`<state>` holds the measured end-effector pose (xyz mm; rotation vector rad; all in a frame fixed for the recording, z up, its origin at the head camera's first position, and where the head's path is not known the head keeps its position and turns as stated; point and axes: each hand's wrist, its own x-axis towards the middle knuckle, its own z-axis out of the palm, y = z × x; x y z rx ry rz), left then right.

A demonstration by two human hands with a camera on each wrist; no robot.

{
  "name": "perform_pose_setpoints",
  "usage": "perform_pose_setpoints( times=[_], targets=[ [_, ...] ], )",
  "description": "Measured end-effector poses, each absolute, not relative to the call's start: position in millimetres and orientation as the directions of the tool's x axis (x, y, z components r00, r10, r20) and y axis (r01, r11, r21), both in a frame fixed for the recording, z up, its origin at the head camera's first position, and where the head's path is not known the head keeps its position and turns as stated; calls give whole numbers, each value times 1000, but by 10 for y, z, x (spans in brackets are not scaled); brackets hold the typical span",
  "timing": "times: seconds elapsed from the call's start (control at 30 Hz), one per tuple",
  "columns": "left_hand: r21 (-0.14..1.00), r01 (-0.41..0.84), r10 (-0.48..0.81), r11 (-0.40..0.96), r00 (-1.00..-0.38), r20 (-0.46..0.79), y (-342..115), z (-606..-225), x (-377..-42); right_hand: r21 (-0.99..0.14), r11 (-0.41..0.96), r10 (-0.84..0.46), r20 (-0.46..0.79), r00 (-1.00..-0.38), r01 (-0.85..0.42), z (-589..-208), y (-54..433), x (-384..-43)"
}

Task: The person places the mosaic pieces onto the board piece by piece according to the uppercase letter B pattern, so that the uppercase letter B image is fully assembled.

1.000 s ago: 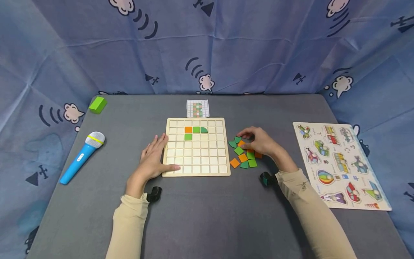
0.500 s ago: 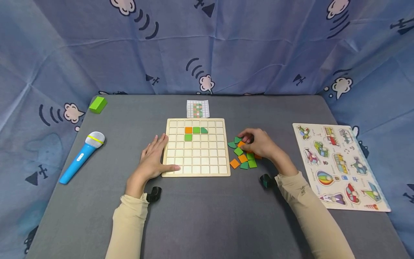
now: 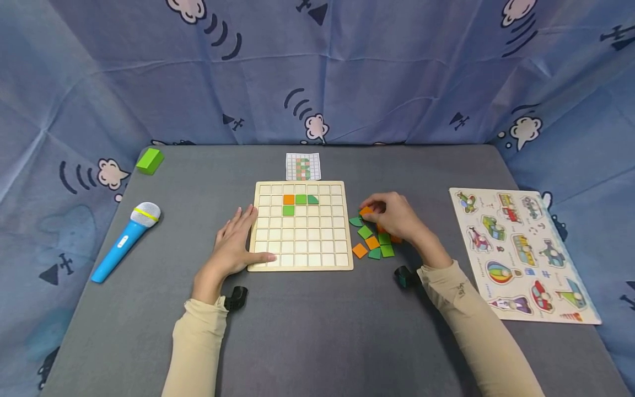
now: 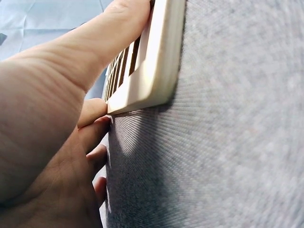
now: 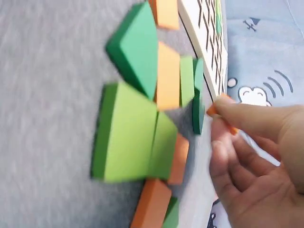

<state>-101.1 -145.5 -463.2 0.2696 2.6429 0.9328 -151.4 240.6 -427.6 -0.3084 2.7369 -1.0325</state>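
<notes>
A wooden grid board (image 3: 307, 237) lies flat; an orange square, two light green squares and a dark green rounded tile sit in its upper cells. My left hand (image 3: 232, 242) rests at the board's left edge, fingers spread, the thumb (image 4: 121, 21) lying over the front left corner. Between thumb and fingers my right hand (image 3: 394, 215) pinches an orange square tile (image 3: 366, 210), seen raised off the table in the right wrist view. Below that hand is a loose pile of tiles, such as a light green square (image 5: 127, 135) and a dark green rounded tile (image 5: 137, 52). The hand partly covers the pile.
A small printed pattern card (image 3: 303, 166) lies behind the board. At the right is a picture puzzle board (image 3: 521, 253). A blue toy microphone (image 3: 126, 242) and a green block (image 3: 150, 161) lie at the left. A patterned curtain (image 3: 387, 71) hangs behind the grey table (image 3: 317, 331).
My right hand has taken an orange square tile from the pile and lifted it, moving slightly up and left. The left hand and the board have stayed put.
</notes>
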Motion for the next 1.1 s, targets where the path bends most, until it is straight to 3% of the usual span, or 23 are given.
perform_pose_setpoints(
  times=[0.33,0.63,1.1],
  targets=[
    [635,64,277,769,-930,-241,-1457,-4622,-1008,-739,652,-270,-20,-963,-168,-4381,2065,-1527],
    [631,59,274,773,-929,-248,-1456,-4602,-1013,-819,565,-217,-27,-976,-103,-4432,1752,-1625],
    [635,59,271,770,-932,-243,-1451,-4620,-1024,-803,589,-193,-29,-981,-92,-4479,1399,-1730]
  ],
)
